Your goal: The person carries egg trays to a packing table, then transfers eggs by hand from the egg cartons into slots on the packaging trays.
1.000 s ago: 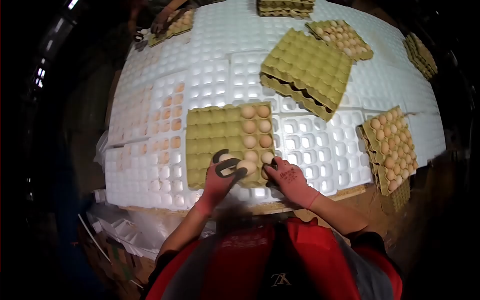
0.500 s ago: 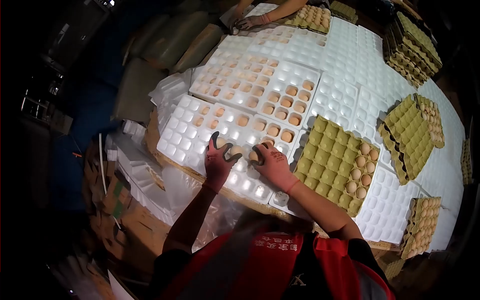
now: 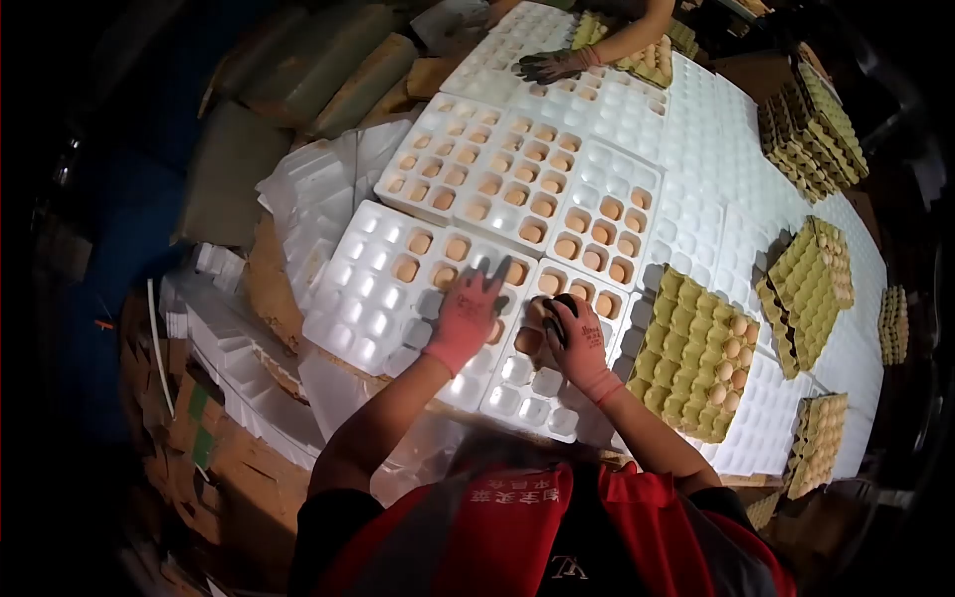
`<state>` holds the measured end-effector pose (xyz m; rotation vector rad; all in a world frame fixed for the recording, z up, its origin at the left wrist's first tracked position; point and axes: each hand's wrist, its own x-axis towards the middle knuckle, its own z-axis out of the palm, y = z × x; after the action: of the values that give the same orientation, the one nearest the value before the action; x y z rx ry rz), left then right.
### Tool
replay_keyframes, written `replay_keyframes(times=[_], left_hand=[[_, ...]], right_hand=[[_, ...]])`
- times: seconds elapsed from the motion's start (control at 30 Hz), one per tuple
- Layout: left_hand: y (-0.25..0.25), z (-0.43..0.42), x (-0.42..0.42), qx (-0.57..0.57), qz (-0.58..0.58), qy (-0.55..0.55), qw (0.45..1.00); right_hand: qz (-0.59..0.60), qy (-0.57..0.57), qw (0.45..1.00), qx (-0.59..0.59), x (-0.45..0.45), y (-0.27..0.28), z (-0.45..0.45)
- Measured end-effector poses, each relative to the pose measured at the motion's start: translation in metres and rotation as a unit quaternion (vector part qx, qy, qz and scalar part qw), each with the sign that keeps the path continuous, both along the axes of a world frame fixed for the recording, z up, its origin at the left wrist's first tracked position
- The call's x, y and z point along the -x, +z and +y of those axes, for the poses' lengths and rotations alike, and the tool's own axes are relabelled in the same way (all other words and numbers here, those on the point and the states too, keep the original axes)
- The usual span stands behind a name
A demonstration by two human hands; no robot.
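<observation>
My left hand (image 3: 466, 316), in a pink glove with dark fingertips, lies over a white foam egg tray (image 3: 348, 289) with its fingers stretched out. Beside its palm an egg (image 3: 494, 331) sits in a pocket. Close to its right, my right hand (image 3: 579, 343) wears a matching glove and curls its fingers round an egg (image 3: 538, 309) above the neighbouring pockets; the fingers partly cover it. Just below, another egg (image 3: 529, 341) rests in the tray. Right of my right hand lies a green pulp egg tray (image 3: 676, 348), with several eggs along its right side.
Several more foam trays cover the table, many pockets holding eggs. A co-worker's gloved hand (image 3: 552, 67) reaches over the far trays. Stacked pulp trays (image 3: 811, 134) stand at the back right. Loose foam pieces (image 3: 244, 363) lie past the table's left edge.
My left hand has let go of eggs and spread its fingers, shifting right. My right hand has moved right, with an egg at its fingers. The co-worker's hand moved right; the view has shifted.
</observation>
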<state>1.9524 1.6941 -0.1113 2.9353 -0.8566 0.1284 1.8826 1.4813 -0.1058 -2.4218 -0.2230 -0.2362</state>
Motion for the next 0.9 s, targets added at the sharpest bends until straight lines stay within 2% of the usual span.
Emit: replay_keyframes(times=[0.03,0.1,0.13,0.17,0.2,0.23,0.27,0.3,0.4,0.43,0.5,0.53,0.57,0.6,0.63,0.67,0.7,0.77,0.8,0.83,0.87,0.9], left_hand=[[0.0,-0.001,-0.012,0.089,0.016,0.015,0.996],[-0.014,-0.008,-0.04,0.143,0.058,0.088,0.984],[-0.048,-0.005,-0.05,0.149,0.0,0.075,0.986],[-0.078,-0.004,-0.062,0.163,-0.055,0.053,0.984],[-0.07,-0.006,-0.069,0.306,0.067,0.034,0.949],[-0.085,0.0,-0.063,0.272,0.029,0.024,0.962],[-0.076,0.001,-0.059,0.204,0.052,-0.007,0.978],[-0.057,-0.001,-0.044,0.187,0.025,-0.065,0.98],[-0.031,-0.006,-0.013,0.095,0.047,-0.121,0.987],[-0.029,-0.005,-0.002,0.059,0.042,-0.127,0.989],[-0.02,-0.009,0.004,0.098,0.102,-0.09,0.986],[-0.029,-0.012,0.005,0.113,0.084,-0.064,0.988],[-0.052,-0.009,-0.001,0.11,0.033,-0.067,0.991],[-0.031,-0.05,-0.003,0.169,0.028,-0.092,0.981],[-0.034,-0.028,0.007,0.142,-0.017,-0.084,0.986],[-0.044,-0.049,0.009,0.212,-0.014,-0.071,0.975],[-0.029,-0.132,0.018,0.199,0.039,-0.189,0.961],[0.039,-0.225,0.085,0.318,0.17,-0.176,0.916],[0.06,-0.266,0.111,0.325,0.2,-0.218,0.898],[0.057,-0.301,0.128,0.326,0.15,-0.274,0.892],[0.055,-0.332,0.14,0.304,0.151,-0.313,0.887],[0.047,-0.356,0.153,0.25,0.12,-0.324,0.905]], right_hand=[[0.01,0.001,1.0,-0.01,0.004,0.001,-0.002],[0.022,-0.01,0.999,-0.026,0.008,0.004,-0.003],[0.038,-0.015,0.999,-0.024,0.014,0.002,-0.004],[0.005,0.003,1.0,-0.023,0.025,-0.005,-0.009],[0.03,0.037,0.999,-0.019,0.033,0.004,-0.018],[0.044,0.034,0.998,-0.023,0.049,0.006,-0.025],[0.04,0.011,0.999,-0.029,0.068,0.011,-0.037],[0.034,0.001,0.999,-0.035,0.086,0.016,-0.049],[0.013,-0.112,0.992,0.051,0.137,0.041,-0.112],[0.014,-0.18,0.982,0.058,0.15,0.049,-0.14],[0.023,-0.333,0.942,0.037,0.18,0.067,-0.201],[0.009,-0.351,0.931,0.1,0.198,0.066,-0.217],[0.035,-0.262,0.946,0.189,0.214,0.035,-0.248],[0.09,-0.236,0.946,0.204,0.217,0.038,-0.248],[0.144,-0.206,0.943,0.218,0.221,0.042,-0.249],[0.11,-0.192,0.946,0.237,0.228,0.033,-0.256],[0.062,-0.131,0.947,0.288,0.228,0.017,-0.274],[0.037,-0.146,0.974,0.168,0.227,0.003,-0.287],[0.073,-0.237,0.968,0.042,0.234,0.04,-0.28],[0.11,-0.319,0.937,-0.088,0.244,0.07,-0.276],[-0.002,-0.386,0.903,-0.187,0.251,0.045,-0.286],[0.086,-0.391,0.833,-0.382,0.264,0.063,-0.301]])
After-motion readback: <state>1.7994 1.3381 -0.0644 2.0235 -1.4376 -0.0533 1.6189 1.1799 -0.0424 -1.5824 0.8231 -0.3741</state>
